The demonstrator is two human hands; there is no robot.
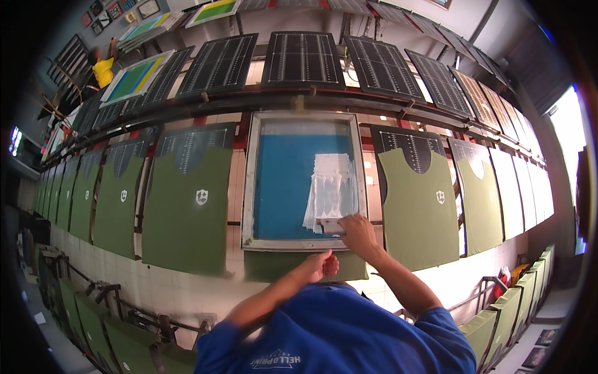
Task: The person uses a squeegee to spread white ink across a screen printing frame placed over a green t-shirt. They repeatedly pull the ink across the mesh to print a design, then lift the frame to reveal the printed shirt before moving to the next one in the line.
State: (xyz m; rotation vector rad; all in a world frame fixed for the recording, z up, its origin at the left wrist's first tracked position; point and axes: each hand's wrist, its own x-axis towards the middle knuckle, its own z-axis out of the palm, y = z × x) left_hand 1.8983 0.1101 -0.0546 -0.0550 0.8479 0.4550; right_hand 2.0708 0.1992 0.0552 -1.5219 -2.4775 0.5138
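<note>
A screen-printing frame (248, 187) with blue mesh lies in front of me over a green shirt panel (293, 267). White ink (333, 187) is spread in streaks on the right half of the mesh. My right hand (359, 232) is closed round the right end of a short squeegee (331, 227), which rests on the mesh at the near end of the ink. Just off the frame's near edge, my left hand (322, 267) is curled into a loose fist, with nothing visible in it.
Green shirt pieces on boards flank the frame, at left (187, 218) and right (420, 218), with small white prints. Black boards (303, 59) stand in a row beyond a dark rail. A person (101, 67) in yellow is far left. More green pieces (128, 336) line the racks behind me.
</note>
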